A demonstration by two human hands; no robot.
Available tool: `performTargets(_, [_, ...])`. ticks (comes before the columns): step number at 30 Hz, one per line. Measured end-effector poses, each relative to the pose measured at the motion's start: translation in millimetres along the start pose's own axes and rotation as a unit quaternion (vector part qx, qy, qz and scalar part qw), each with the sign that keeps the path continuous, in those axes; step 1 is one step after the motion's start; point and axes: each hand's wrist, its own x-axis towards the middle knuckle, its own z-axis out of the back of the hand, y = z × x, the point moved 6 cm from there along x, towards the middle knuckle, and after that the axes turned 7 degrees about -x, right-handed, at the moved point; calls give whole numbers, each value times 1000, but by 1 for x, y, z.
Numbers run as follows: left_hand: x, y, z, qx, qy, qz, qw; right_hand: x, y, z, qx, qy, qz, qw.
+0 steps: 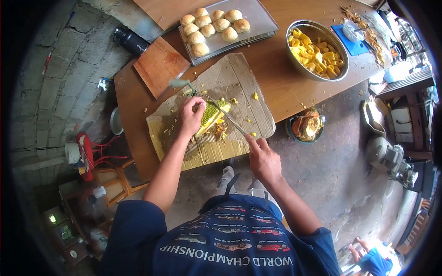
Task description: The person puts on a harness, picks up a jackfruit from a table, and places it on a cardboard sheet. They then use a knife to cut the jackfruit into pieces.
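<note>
A piece of jackfruit (209,118) with green bumpy rind and yellow flesh lies on a flattened cardboard sheet (235,73). My left hand (192,114) grips its left side, fingers curled over the rind. In my right hand (265,161) is the handle of a long knife (235,125), whose blade reaches up and left to the fruit's upper edge. Just beyond my left hand lies a tool with a pale green handle (178,83), its far end partly hidden. Yellow scraps are scattered over the cardboard.
On the wooden table (271,64) are a tray (258,23) of bread rolls, a metal bowl (301,69) of yellow jackfruit pods, and a wooden board (161,64). A black bottle (130,40) stands at left. A bucket of scraps (307,126) sits on the floor. Another person (375,262) is at lower right.
</note>
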Motion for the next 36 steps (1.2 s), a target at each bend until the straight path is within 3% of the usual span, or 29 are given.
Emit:
performTargets(18, [0,23,9,-47,6,7,999,29,11,-17,-3,-5,21,1000])
performTargets(32, [-1,19,8,-57,31,27,998,15,16,6,-16,29,2,999])
performTargets(36, [-5,6,6,-52,27,-13,998,34,18,-12,-9,42,12,999])
